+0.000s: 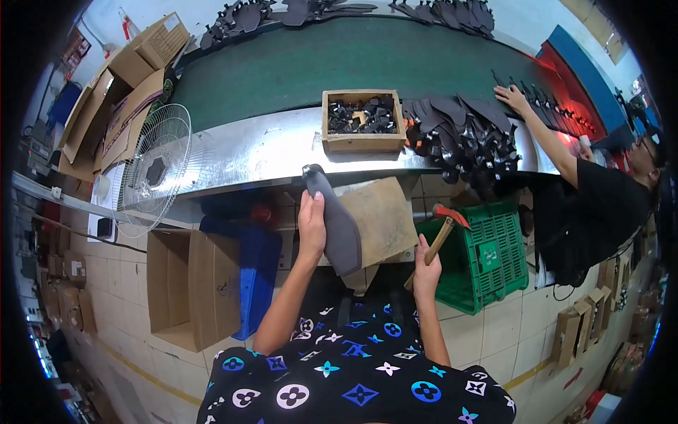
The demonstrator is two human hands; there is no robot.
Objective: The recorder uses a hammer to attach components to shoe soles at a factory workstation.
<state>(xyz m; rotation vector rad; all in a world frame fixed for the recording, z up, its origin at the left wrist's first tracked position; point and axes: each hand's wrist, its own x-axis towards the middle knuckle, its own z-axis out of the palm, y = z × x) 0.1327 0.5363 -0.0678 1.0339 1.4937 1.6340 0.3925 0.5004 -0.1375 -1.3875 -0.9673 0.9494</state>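
Note:
My left hand (312, 225) is closed on a dark grey shoe sole (340, 237), held tilted with a small shiny dark piece at its upper end. The sole's right side overlaps a worn tan board (382, 219) in front of me; whether it touches the board I cannot tell. My right hand (426, 270) grips a hammer (439, 241) by its wooden handle, the red-edged head up and to the right of the board. On the metal ledge ahead stands a wooden box (364, 144) filled with small black parts (360, 116).
A green conveyor belt (339, 60) runs behind the ledge, with dark soles (452, 116) piled on the right. A co-worker (607, 184) reaches over the belt at right. Below are a green crate (487, 265), cardboard box (212, 290) and blue bin (258, 268); a wire fan (157, 169) stands left.

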